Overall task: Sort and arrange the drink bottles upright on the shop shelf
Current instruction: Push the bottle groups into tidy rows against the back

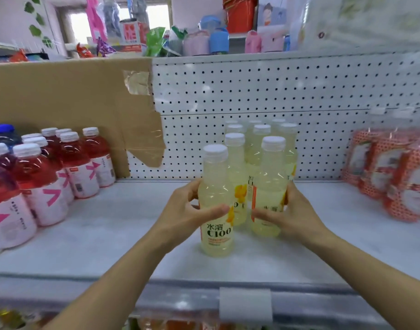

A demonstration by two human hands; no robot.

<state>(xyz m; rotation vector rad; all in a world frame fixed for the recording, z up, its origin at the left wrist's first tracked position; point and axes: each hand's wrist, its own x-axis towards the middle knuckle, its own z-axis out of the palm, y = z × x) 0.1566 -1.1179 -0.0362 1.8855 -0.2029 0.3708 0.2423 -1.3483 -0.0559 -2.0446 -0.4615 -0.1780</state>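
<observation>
Forearms outstretched, left hand (pixel 183 210) wraps the front lemon bottle (pixel 215 236), right hand (pixel 297 211) the neighbouring bottle (pixel 269 182).

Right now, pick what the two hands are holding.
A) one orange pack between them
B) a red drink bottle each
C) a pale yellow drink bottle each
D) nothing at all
C: the left hand grips the C100 yellow bottle and the right hand grips the second yellow bottle, both upright.
</observation>
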